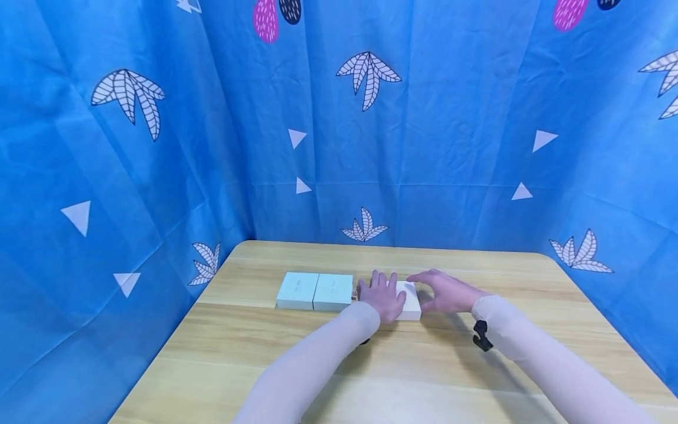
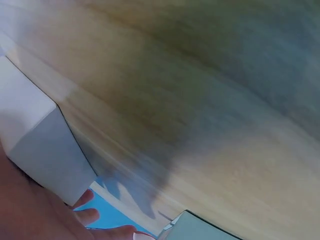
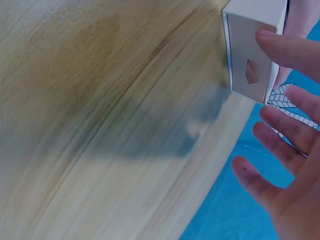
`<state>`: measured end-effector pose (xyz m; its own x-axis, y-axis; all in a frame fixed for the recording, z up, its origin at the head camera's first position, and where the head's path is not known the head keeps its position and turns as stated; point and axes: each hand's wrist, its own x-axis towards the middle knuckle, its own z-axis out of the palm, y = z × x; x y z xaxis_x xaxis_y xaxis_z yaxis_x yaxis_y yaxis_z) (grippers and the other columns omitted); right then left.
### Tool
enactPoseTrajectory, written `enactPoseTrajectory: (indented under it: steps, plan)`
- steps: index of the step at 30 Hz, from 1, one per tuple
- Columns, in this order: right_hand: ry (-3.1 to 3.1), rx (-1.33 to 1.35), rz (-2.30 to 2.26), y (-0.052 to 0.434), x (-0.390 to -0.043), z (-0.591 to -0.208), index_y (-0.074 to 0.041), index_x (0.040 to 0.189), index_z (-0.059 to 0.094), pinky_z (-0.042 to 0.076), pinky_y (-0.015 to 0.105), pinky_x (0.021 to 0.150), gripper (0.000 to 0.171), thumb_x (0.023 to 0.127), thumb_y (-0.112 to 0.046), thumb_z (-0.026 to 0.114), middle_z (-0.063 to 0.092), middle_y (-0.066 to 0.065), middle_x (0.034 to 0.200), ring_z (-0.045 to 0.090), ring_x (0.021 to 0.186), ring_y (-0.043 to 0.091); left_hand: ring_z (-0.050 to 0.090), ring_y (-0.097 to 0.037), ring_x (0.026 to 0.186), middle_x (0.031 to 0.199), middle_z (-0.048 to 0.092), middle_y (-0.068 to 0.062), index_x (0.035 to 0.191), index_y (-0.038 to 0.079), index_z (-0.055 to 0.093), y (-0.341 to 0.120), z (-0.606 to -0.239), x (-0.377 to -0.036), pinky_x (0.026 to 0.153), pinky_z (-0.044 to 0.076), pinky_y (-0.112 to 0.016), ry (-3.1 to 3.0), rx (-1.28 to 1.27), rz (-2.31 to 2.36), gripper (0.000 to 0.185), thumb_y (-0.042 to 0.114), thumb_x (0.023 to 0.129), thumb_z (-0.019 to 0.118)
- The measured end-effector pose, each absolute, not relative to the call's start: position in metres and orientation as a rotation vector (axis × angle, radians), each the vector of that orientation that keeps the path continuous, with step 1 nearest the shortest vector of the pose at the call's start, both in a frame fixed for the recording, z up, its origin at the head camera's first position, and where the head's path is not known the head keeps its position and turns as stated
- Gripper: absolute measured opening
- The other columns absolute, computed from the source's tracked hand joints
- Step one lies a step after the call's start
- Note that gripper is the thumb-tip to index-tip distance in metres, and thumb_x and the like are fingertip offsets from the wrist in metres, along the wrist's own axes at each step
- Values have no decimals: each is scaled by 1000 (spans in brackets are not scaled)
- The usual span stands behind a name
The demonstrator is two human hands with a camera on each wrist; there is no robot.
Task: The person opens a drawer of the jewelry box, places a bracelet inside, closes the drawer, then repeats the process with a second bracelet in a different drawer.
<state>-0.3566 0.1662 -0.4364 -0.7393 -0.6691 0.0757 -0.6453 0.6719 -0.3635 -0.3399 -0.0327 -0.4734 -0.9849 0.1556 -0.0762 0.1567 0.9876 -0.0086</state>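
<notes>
A white box (image 1: 409,300) lies on the wooden table, partly covered by my left hand (image 1: 382,297). That hand rests on the left part of the box with its fingers stretched out and apart. In the left wrist view, its fingertips (image 2: 87,216) reach past the end of the white box (image 2: 50,150). My right hand (image 1: 447,292) is at the box's right side, fingers spread. In the right wrist view, its thumb (image 3: 287,47) overlaps the box's side face (image 3: 247,60), which has a small cutout; whether it touches cannot be told.
Two pale green boxes (image 1: 298,290) (image 1: 333,291) lie side by side, left of my left hand. The wooden table (image 1: 249,347) has a far edge against a blue patterned curtain (image 1: 450,147), which also hangs at both sides.
</notes>
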Motion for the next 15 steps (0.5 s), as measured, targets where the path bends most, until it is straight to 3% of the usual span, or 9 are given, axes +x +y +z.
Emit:
enactPoseTrajectory:
  steps: [7, 15]
  plan:
    - [2776, -1190, -598, 165, -353, -435, -8, 146, 52, 42, 64, 106, 78, 77, -20, 86, 57, 11, 145, 52, 131, 39, 12, -26, 157, 167, 24, -5, 164, 25, 13, -37, -474, -343, 118, 24, -62, 3042, 279, -23, 73, 64, 102, 9]
    - [2759, -1118, -593, 164, -349, -434, -12, 151, 47, 41, 64, 106, 88, 74, -23, 87, 52, 11, 150, 47, 134, 39, 21, -25, 154, 164, 31, -5, 162, 22, 22, -38, -469, -339, 115, 33, -57, 3061, 320, -8, 72, 62, 103, 16]
